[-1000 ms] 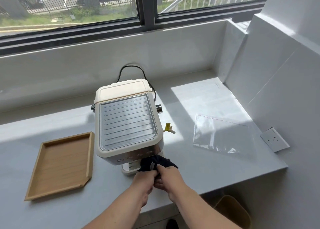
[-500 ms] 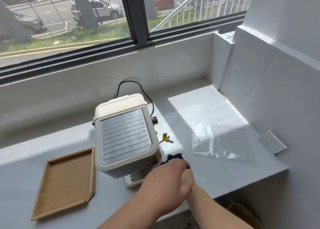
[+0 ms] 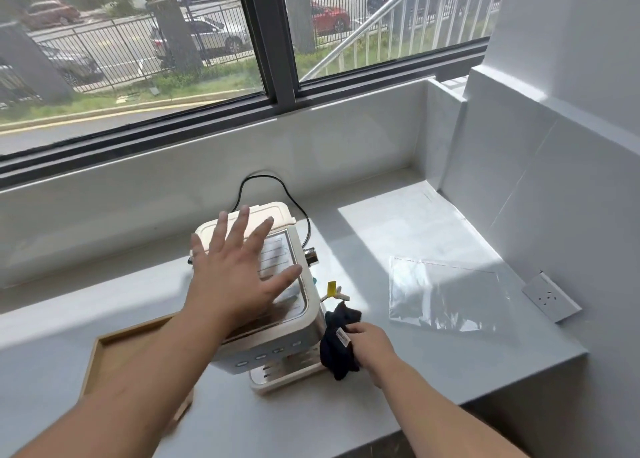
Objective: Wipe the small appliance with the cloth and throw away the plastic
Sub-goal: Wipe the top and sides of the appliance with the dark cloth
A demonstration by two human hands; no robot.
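Cloth (image 3: 337, 346) in right hand (image 3: 372, 345) beside appliance (image 3: 298, 326).

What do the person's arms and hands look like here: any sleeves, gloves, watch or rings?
Both forearms are bare up to the frame edge: no sleeves in view. The left hand and right hand wear no gloves. No watch, bracelet or ring shows on either wrist or on the fingers that can be seen, though some right-hand fingers are hidden.
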